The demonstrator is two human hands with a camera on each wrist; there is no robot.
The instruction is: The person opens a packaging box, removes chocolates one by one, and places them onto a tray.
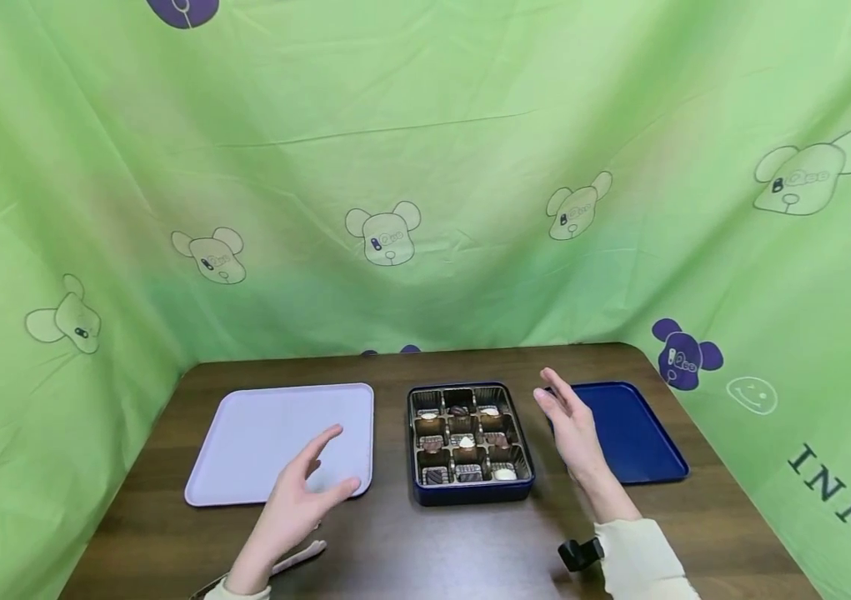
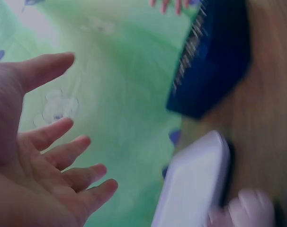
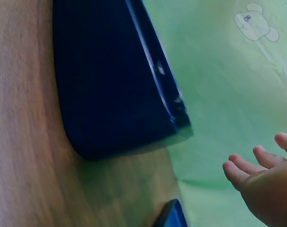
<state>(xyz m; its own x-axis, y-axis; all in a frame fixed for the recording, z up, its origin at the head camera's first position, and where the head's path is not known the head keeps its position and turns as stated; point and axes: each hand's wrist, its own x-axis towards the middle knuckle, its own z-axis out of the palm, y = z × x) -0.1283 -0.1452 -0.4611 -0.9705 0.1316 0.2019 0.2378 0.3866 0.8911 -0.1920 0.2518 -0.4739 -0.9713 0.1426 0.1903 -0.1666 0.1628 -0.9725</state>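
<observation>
A dark blue box [image 1: 473, 495] stands mid-table, its plastic insert parted into several compartments that hold chocolates [image 1: 503, 474] in brown, dark and white. To its left, my left hand [image 1: 301, 496] hovers over the near right corner of a pale lilac tray [image 1: 267, 442], thumb and fingers spread, palm toward the box. My right hand [image 1: 575, 433] is raised between the box and a flat dark blue tray [image 1: 643, 442], fingers extended and holding nothing. Both wrist views show the box's blue side wall [image 3: 105, 80] apart from the fingers.
A thin, pale-tipped object [image 1: 305, 556] lies by my left wrist, partly hidden by the forearm; its pale end [image 2: 247, 210] is blurred in the left wrist view. Behind the brown table [image 1: 395, 550] hangs a green curtain [image 1: 425, 308] with bear prints.
</observation>
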